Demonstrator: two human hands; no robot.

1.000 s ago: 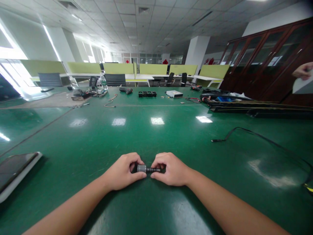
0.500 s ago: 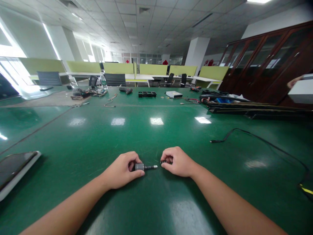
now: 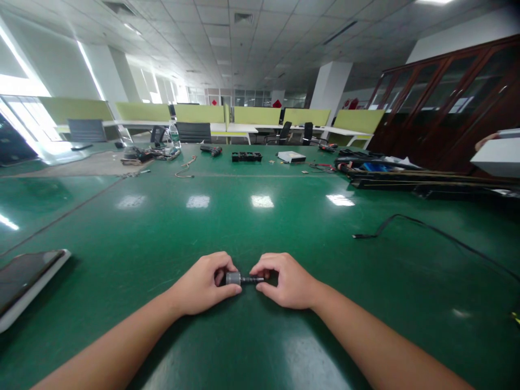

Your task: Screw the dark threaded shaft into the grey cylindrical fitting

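Indoors, hands (image 3: 203,284) at glossy green table (image 3: 260,233), lime partitions (image 3: 199,114), cabinet (image 3: 433,103).

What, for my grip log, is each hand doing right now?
Left hand: closed, holding the grey cylinder.
Right hand: curled at the dark shaft; grip cannot be told.

In the lower centre of the frame, the left hand (image 3: 209,284) hides the rear end of the metal cylinder (image 3: 233,278); whether the right hand (image 3: 286,281) touches its thin shaft (image 3: 252,280) is unclear. The bottom edge cuts both forearms. The left edge crops a flat device (image 3: 30,276); the right edge crops a black cable (image 3: 426,223), a yellow scrap (image 3: 515,318) and a white box (image 3: 499,154), which mostly covers another person's hand (image 3: 483,142). Crumbs (image 3: 271,162) at upper centre are too small to identify.
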